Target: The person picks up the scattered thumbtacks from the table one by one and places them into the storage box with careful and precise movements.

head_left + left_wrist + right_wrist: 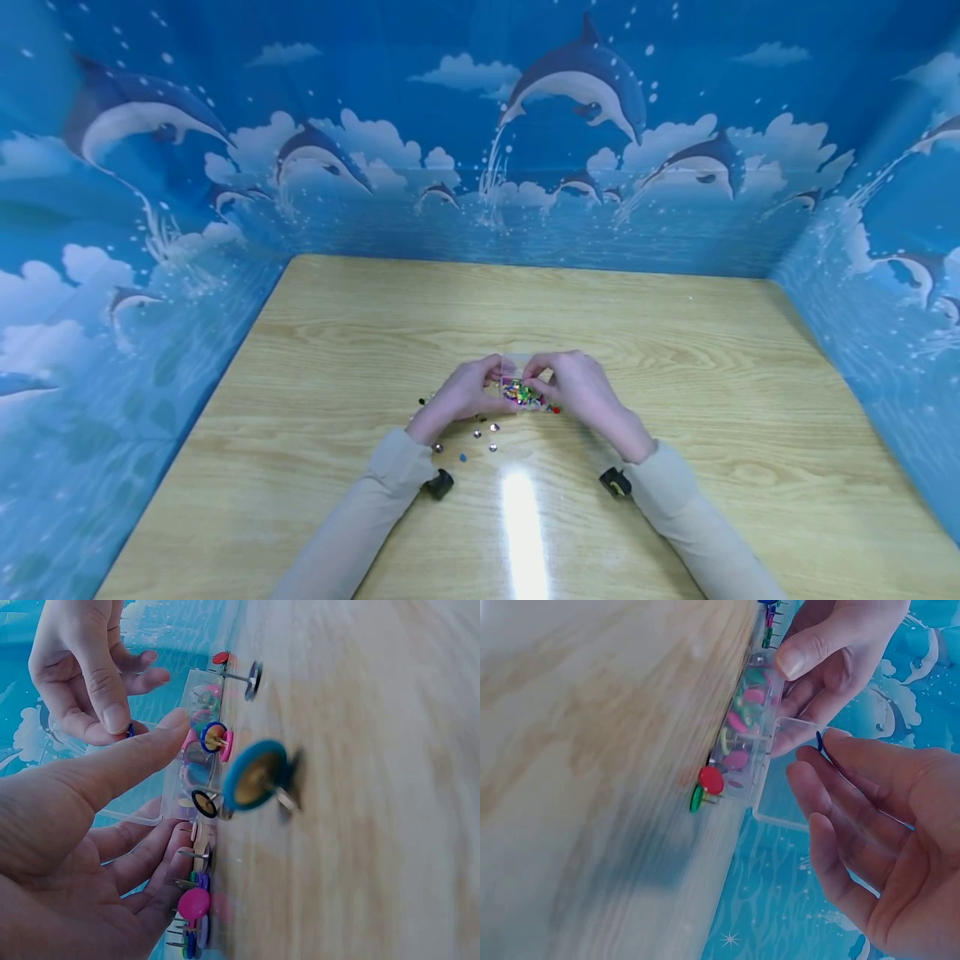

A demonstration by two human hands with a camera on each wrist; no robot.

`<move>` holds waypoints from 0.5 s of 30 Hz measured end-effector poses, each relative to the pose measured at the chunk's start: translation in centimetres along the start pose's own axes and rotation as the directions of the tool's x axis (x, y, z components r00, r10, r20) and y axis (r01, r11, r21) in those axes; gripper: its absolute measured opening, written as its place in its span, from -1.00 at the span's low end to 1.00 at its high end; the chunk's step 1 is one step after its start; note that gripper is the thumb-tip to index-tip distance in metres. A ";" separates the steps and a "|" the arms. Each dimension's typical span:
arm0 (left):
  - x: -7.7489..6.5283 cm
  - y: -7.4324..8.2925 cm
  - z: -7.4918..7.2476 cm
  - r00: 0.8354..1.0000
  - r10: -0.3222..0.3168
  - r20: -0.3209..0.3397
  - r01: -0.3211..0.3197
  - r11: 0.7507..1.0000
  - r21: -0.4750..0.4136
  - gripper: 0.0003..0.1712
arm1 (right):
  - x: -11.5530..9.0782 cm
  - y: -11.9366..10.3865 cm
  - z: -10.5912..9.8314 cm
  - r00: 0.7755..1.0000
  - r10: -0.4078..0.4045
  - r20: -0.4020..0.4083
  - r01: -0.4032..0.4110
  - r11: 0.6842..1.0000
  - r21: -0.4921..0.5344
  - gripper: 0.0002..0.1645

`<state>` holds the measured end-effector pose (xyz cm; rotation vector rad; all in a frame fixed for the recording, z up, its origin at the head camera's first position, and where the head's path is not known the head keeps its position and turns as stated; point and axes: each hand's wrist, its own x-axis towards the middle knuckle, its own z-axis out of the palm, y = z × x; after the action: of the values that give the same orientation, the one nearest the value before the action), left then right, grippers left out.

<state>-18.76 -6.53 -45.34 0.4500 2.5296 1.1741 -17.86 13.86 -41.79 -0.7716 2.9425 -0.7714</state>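
My left hand point(474, 390) holds a small clear plastic box point(766, 724) on the table, thumb on the near side and fingers behind. Multicoloured thumbtacks point(521, 390) fill it, and its hinged clear lid point(517, 362) stands open at the back. Over the box, my right hand point(573, 382) pinches a dark blue thumbtack point(820, 741) between thumb and index finger, the other fingers loosely bent. Beside the box's right end lie a red thumbtack point(711, 779) and a green thumbtack point(697, 799).
Several loose thumbtacks point(477, 433) are scattered left of and in front of the box, among them a blue one point(462, 457). Near the left wrist a teal thumbtack point(256, 776) lies on the wooden table point(360, 325). Dolphin-printed curtains point(420, 225) surround the table's back and sides.
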 end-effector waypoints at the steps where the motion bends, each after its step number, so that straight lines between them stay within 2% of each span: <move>1: 0.0 0.0 0.0 1.000 0.000 -0.001 0.000 1.000 0.002 -0.27 | 0.0 0.0 0.0 1.000 -0.004 -0.001 0.004 1.000 0.002 -0.93; 7: 0.1 -0.1 0.1 1.000 0.004 -0.002 -0.004 1.000 -0.002 -0.27 | -0.1 0.1 0.0 1.000 -0.004 -0.006 0.004 1.000 0.020 -0.91; 15: 0.0 0.0 0.0 1.000 0.004 -0.004 -0.004 1.000 -0.013 -0.28 | -0.7 0.7 -0.6 0.997 0.079 -0.008 -0.079 0.997 -0.007 -0.93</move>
<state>-18.76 -6.51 -45.37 0.4505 2.5240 1.1940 -17.65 15.05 -41.65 -0.6488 2.9642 -0.7598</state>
